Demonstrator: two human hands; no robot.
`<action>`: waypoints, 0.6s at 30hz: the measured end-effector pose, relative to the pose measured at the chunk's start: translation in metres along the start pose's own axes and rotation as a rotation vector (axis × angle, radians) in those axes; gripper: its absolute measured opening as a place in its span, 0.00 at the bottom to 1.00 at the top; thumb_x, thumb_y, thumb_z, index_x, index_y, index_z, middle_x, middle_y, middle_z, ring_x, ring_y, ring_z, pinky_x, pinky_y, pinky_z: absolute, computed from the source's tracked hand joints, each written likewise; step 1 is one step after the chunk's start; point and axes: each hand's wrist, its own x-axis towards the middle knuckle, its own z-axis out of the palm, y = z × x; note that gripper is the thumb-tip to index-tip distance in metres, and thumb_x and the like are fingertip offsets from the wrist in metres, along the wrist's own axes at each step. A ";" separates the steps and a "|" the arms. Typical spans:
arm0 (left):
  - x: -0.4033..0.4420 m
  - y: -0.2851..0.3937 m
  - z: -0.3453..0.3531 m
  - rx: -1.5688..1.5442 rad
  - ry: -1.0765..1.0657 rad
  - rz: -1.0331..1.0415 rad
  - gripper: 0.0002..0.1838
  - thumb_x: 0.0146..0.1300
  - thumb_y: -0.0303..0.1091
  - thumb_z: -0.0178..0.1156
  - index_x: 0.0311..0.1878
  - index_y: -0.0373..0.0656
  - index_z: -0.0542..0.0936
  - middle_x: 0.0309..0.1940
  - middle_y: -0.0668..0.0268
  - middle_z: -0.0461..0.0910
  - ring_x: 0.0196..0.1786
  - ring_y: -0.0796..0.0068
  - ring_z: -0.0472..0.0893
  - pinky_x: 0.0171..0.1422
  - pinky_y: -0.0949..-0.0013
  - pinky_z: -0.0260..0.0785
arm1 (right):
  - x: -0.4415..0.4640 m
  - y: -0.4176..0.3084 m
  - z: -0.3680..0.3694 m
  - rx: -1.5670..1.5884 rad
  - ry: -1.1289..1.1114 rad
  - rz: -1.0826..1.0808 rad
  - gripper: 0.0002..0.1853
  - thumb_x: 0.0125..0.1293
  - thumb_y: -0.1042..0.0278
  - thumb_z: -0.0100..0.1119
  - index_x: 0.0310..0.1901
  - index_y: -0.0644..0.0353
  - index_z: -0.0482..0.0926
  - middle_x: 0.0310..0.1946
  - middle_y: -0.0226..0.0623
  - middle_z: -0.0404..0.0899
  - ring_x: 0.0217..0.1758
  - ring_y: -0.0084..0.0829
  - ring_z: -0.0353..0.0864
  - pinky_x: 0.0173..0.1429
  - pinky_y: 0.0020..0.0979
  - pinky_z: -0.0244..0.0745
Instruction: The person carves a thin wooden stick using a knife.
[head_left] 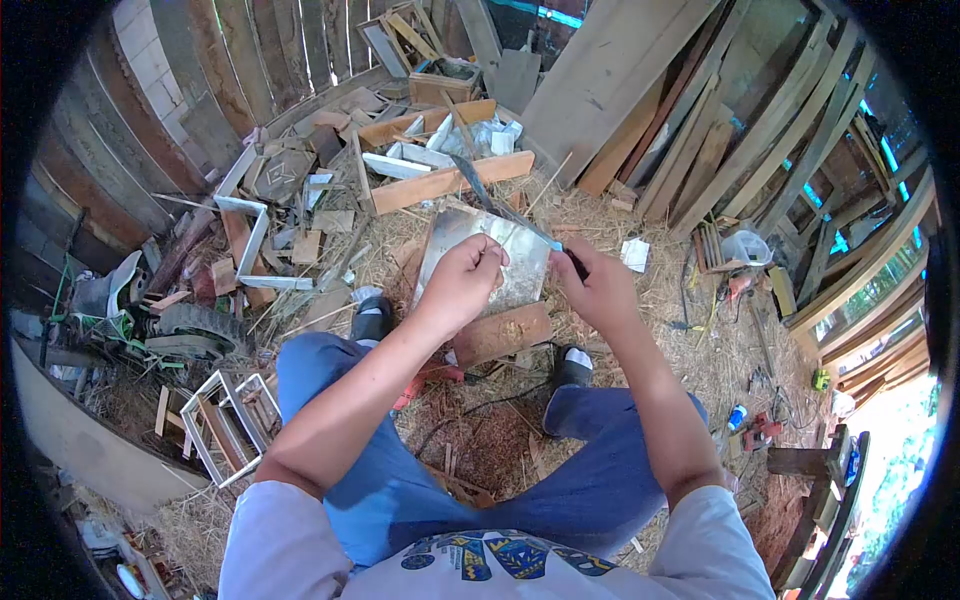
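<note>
My right hand (603,285) is closed around the dark handle of a long knife (482,188), which looks like a machete. Its blade points up and to the left, away from me. My left hand (463,275) is closed in a pinch on a thin wooden stick (547,186), which slants up to the right and crosses the blade. Whether the edge touches the stick I cannot tell. Below both hands lies a worn, pale metal-looking board (520,282), with a wooden block (503,334) at its near edge, between my feet.
Ahead is a wooden frame (455,183) holding white offcuts. Planks (620,80) lean at the back right. On the left are scrap wood, a wheeled toy (195,330) and a white frame (230,425). Cables and a red tool (762,432) lie right, on straw-covered ground.
</note>
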 end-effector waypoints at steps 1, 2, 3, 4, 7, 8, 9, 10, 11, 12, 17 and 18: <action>0.000 -0.002 0.001 -0.003 -0.002 0.000 0.09 0.78 0.34 0.51 0.42 0.41 0.78 0.24 0.75 0.70 0.26 0.87 0.65 0.32 0.77 0.55 | 0.002 -0.001 -0.001 -0.003 0.025 -0.023 0.11 0.71 0.56 0.61 0.39 0.54 0.80 0.23 0.46 0.80 0.28 0.51 0.83 0.32 0.45 0.74; -0.001 -0.005 0.002 -0.007 -0.001 0.024 0.09 0.78 0.34 0.51 0.42 0.42 0.78 0.24 0.76 0.70 0.26 0.87 0.64 0.31 0.77 0.55 | 0.000 -0.004 -0.003 -0.004 0.025 -0.024 0.11 0.71 0.56 0.61 0.39 0.54 0.80 0.23 0.46 0.80 0.28 0.51 0.83 0.32 0.45 0.74; -0.001 -0.004 0.001 -0.009 0.000 0.049 0.10 0.78 0.34 0.51 0.42 0.42 0.79 0.24 0.76 0.70 0.25 0.87 0.64 0.31 0.76 0.55 | -0.003 -0.012 -0.005 0.000 -0.046 -0.048 0.11 0.71 0.56 0.62 0.38 0.54 0.80 0.23 0.46 0.80 0.28 0.50 0.83 0.31 0.45 0.74; 0.000 -0.003 0.000 -0.006 0.000 0.051 0.10 0.78 0.34 0.51 0.42 0.42 0.79 0.24 0.76 0.70 0.25 0.87 0.64 0.31 0.76 0.55 | -0.004 -0.016 -0.005 0.006 -0.117 -0.071 0.11 0.70 0.57 0.62 0.37 0.55 0.80 0.23 0.45 0.80 0.27 0.49 0.82 0.31 0.45 0.74; -0.004 0.002 0.000 -0.028 0.013 0.046 0.10 0.77 0.34 0.52 0.41 0.39 0.79 0.22 0.74 0.70 0.25 0.84 0.67 0.31 0.73 0.58 | 0.004 -0.009 -0.003 -0.016 -0.056 -0.124 0.11 0.69 0.57 0.63 0.35 0.55 0.79 0.22 0.43 0.79 0.25 0.49 0.82 0.29 0.44 0.73; -0.004 0.005 -0.002 -0.123 -0.004 -0.041 0.10 0.77 0.34 0.52 0.41 0.40 0.79 0.23 0.74 0.70 0.24 0.85 0.66 0.29 0.73 0.57 | 0.000 -0.010 -0.003 -0.019 -0.058 -0.117 0.11 0.69 0.57 0.63 0.35 0.55 0.79 0.22 0.43 0.79 0.25 0.49 0.82 0.29 0.44 0.73; -0.005 0.008 -0.004 -0.215 -0.016 -0.127 0.11 0.77 0.35 0.52 0.40 0.41 0.79 0.23 0.74 0.70 0.23 0.86 0.64 0.28 0.73 0.56 | -0.001 -0.017 -0.004 -0.044 -0.040 -0.159 0.11 0.69 0.57 0.63 0.35 0.55 0.79 0.21 0.43 0.78 0.25 0.49 0.81 0.29 0.44 0.72; -0.003 0.004 -0.002 -0.179 -0.015 -0.122 0.09 0.79 0.37 0.51 0.42 0.45 0.76 0.24 0.77 0.68 0.18 0.88 0.59 0.20 0.77 0.47 | -0.001 -0.022 -0.003 -0.065 -0.019 -0.205 0.11 0.69 0.57 0.64 0.34 0.55 0.79 0.20 0.42 0.78 0.25 0.48 0.81 0.29 0.45 0.72; -0.004 0.003 -0.004 -0.170 -0.012 -0.121 0.09 0.79 0.37 0.51 0.42 0.45 0.76 0.24 0.77 0.68 0.18 0.88 0.59 0.20 0.77 0.47 | 0.001 -0.021 -0.002 -0.058 -0.015 -0.207 0.11 0.69 0.57 0.64 0.34 0.55 0.79 0.20 0.42 0.78 0.25 0.48 0.81 0.29 0.45 0.72; -0.010 0.015 -0.004 -0.245 -0.051 -0.167 0.09 0.79 0.38 0.51 0.43 0.45 0.76 0.23 0.77 0.67 0.17 0.89 0.58 0.20 0.77 0.46 | 0.002 -0.017 -0.002 -0.060 -0.019 -0.192 0.12 0.69 0.54 0.63 0.34 0.53 0.79 0.21 0.42 0.79 0.26 0.48 0.82 0.29 0.45 0.73; -0.018 0.023 -0.002 -0.362 -0.119 -0.269 0.08 0.79 0.37 0.52 0.43 0.46 0.75 0.22 0.78 0.65 0.16 0.89 0.55 0.19 0.77 0.43 | 0.007 -0.002 -0.005 -0.083 0.082 -0.116 0.12 0.69 0.52 0.63 0.35 0.50 0.82 0.21 0.40 0.80 0.25 0.46 0.83 0.29 0.45 0.74; -0.019 0.024 0.000 -0.363 -0.123 -0.269 0.08 0.79 0.37 0.52 0.43 0.46 0.75 0.22 0.78 0.65 0.16 0.89 0.55 0.19 0.77 0.43 | 0.001 -0.013 -0.011 -0.051 0.016 -0.154 0.11 0.69 0.53 0.63 0.35 0.50 0.82 0.21 0.40 0.81 0.25 0.47 0.83 0.29 0.46 0.74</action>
